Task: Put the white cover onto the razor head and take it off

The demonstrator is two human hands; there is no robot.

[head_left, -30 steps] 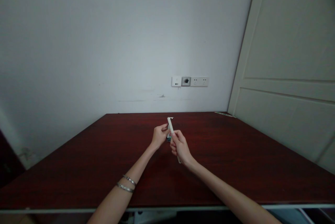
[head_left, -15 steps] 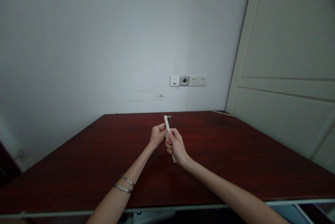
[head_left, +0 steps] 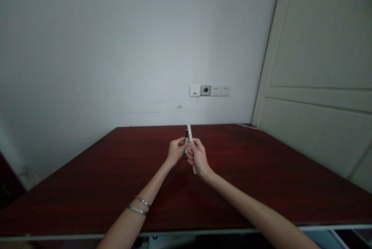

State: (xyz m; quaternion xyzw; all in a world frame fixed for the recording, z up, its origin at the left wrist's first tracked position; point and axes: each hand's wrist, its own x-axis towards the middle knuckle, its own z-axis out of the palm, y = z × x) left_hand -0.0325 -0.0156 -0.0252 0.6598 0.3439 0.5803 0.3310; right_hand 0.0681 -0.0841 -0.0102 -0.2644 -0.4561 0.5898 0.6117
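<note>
Both my hands meet above the middle of a dark red wooden table (head_left: 116, 171). My right hand (head_left: 198, 157) is closed around a slim white stick-like object (head_left: 190, 133) that points up and away, its lower end showing below my palm. My left hand (head_left: 175, 151) is closed beside it, pinching a small dark object (head_left: 186, 135) that stands upright next to the white one. What the dark object is cannot be made out. Two silver bracelets (head_left: 140, 205) circle my left wrist.
A white wall stands behind the table, with a row of sockets (head_left: 209, 90) above its far edge. A cream panelled door (head_left: 319, 86) runs along the table's right side. The table's front edge has a pale trim (head_left: 72, 236).
The white object has swung a little to the right and more upright. A small dark object now shows beside it in my left fingers. Both hands stay together.
</note>
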